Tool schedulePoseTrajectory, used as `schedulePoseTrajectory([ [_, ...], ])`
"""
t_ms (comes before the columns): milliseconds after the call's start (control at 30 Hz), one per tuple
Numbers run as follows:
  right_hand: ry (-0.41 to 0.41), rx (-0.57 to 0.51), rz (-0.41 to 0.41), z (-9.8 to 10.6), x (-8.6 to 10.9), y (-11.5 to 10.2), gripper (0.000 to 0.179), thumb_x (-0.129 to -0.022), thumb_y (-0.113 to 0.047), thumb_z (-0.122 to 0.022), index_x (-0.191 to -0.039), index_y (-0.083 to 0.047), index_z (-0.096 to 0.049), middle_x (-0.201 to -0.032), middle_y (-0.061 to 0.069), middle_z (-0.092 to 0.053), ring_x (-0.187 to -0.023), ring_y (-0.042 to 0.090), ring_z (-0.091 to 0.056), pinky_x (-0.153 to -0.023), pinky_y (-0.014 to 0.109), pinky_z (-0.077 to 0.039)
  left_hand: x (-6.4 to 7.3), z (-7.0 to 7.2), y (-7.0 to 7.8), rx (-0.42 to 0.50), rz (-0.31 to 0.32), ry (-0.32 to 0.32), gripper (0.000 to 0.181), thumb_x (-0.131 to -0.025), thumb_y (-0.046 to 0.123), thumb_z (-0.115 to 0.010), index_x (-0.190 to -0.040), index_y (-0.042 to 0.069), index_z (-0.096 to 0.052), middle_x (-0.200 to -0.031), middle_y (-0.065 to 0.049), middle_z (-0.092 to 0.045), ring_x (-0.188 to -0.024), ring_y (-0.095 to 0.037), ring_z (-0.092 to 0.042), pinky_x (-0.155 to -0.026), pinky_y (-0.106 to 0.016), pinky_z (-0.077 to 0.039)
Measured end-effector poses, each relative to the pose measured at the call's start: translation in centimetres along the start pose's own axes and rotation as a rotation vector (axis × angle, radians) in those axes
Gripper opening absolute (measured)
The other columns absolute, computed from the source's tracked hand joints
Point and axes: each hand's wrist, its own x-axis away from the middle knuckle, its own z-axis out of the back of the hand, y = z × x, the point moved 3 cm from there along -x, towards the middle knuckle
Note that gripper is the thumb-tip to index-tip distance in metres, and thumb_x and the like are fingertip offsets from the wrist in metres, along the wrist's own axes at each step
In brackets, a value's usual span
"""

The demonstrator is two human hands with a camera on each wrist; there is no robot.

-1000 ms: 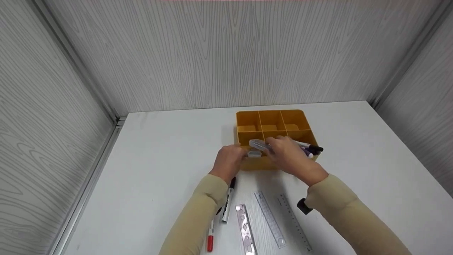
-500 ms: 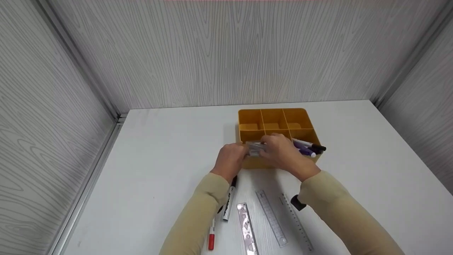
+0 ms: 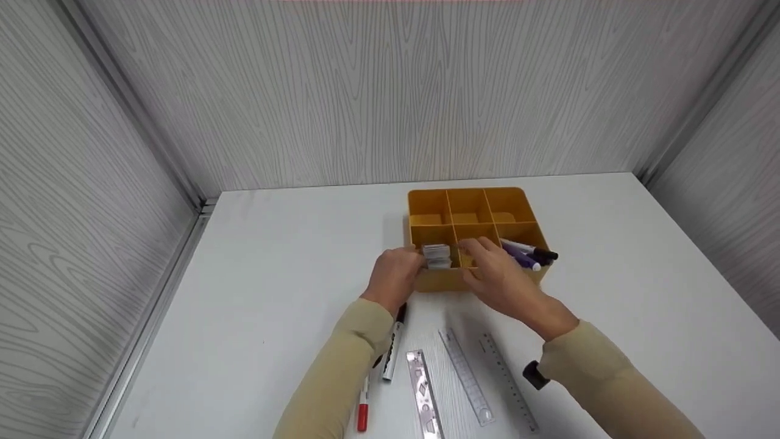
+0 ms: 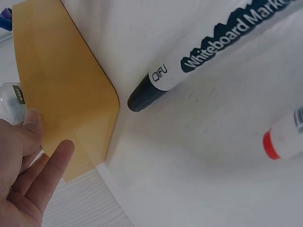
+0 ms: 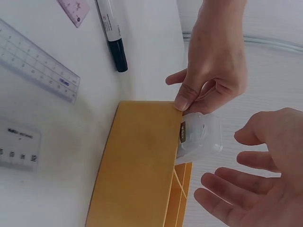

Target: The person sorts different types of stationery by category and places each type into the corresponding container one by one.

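Observation:
A yellow-orange compartment box [image 3: 443, 281] stands toward the back of the table. My left hand [image 3: 395, 275] holds its front left corner, thumb on the outside of the wall in the right wrist view. Clear plastic cases [image 3: 436, 256] stand stacked in the front left compartment; one clear case [image 5: 203, 135] rises above the rim beside the left fingers. Over the front middle compartment is my right hand [image 3: 496, 274]. Its fingers [image 5: 232, 184] are spread apart, with nothing between them, a short gap away from the case.
Purple and black-capped markers [image 3: 527, 255] lean in the front right compartment. In front of the box lie a black whiteboard marker [image 3: 393, 350], a red-capped marker [image 3: 363, 408], a pink ruler [image 3: 423, 390] and two clear rulers [image 3: 466, 375]. Grey wood-grain panels [image 3: 341, 97] enclose the table.
My right hand has lowered a clear plastic case into the front left compartment, let go and drawn back to the right. My left hand has stayed at the box's corner.

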Motion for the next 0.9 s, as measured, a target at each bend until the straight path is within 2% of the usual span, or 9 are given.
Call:
schedulePoseTrajectory([
  [167,0.088,0.020,0.053,-0.1,2.5,1.3,0.026,-0.092,-0.006,-0.061,-0.119,-0.007,-0.058,-0.108,0.011,-0.062,-0.093,0.023,-0.063,-0.081,0.037,-0.058,-0.1,0.1,0.0,0.004,-0.001,-0.010,0.011,-0.089,0.012,-0.073,-0.096,0.013,-0.081,-0.090,-0.002,-0.077,-0.083,-0.016,-0.073,-0.076,-0.028,-0.059],
  [267,0.078,0.051,0.039,-0.7,4.2,2.3,0.023,-0.091,-0.007,-0.064,-0.114,-0.008,-0.060,-0.103,0.008,-0.063,-0.088,0.019,-0.063,-0.078,0.034,-0.058,-0.1,0.1,-0.1,0.026,0.009,-0.022,0.012,-0.089,0.014,-0.073,-0.099,0.013,-0.080,-0.092,-0.002,-0.077,-0.083,-0.016,-0.073,-0.077,-0.027,-0.059],
  [400,-0.015,0.090,-0.059,-1.7,6.5,3.8,0.020,-0.091,-0.013,-0.069,-0.109,-0.010,-0.061,-0.100,0.006,-0.062,-0.082,0.015,-0.059,-0.070,0.032,-0.055,0.0,0.0,0.0,0.041,-0.011,0.006,0.010,-0.088,0.014,-0.075,-0.096,0.012,-0.081,-0.090,-0.003,-0.077,-0.081,-0.016,-0.073,-0.074,-0.027,-0.060],
  [533,-0.140,0.098,-0.193,-3.0,8.7,5.3,0.012,-0.089,-0.017,-0.070,-0.097,-0.011,-0.063,-0.087,0.001,-0.059,-0.072,0.013,-0.052,-0.063,0.030,-0.046,0.0,0.0,0.1,0.041,-0.025,0.032,0.009,-0.088,0.013,-0.075,-0.093,0.012,-0.081,-0.088,-0.003,-0.076,-0.080,-0.016,-0.073,-0.073,-0.027,-0.060],
  [600,-0.212,0.082,-0.272,-3.7,9.6,5.9,0.013,-0.088,-0.021,-0.071,-0.093,-0.012,-0.063,-0.083,-0.001,-0.057,-0.070,0.013,-0.051,-0.061,0.030,-0.044,0.0,0.0,0.1,0.042,-0.017,0.024,0.009,-0.088,0.012,-0.074,-0.094,0.012,-0.081,-0.088,-0.003,-0.076,-0.081,-0.016,-0.073,-0.074,-0.026,-0.060],
  [767,-0.340,0.079,-0.415,-5.4,11.3,6.6,0.030,-0.083,-0.037,-0.078,-0.095,-0.015,-0.062,-0.082,-0.001,-0.055,-0.072,0.015,-0.052,-0.066,0.033,-0.047,0.0,0.1,0.1,0.052,0.019,-0.014,0.012,-0.090,0.014,-0.072,-0.100,0.012,-0.080,-0.095,-0.003,-0.078,-0.086,-0.016,-0.074,-0.079,-0.027,-0.060],
  [900,-0.372,0.125,-0.444,-5.9,11.7,6.5,0.043,-0.078,-0.045,-0.081,-0.100,-0.014,-0.061,-0.084,-0.001,-0.055,-0.073,0.016,-0.052,-0.069,0.034,-0.050,-0.1,0.0,0.2,0.066,0.043,-0.046,0.015,-0.090,0.016,-0.073,-0.103,0.011,-0.079,-0.097,-0.004,-0.078,-0.087,-0.017,-0.074,-0.082,-0.028,-0.059],
])
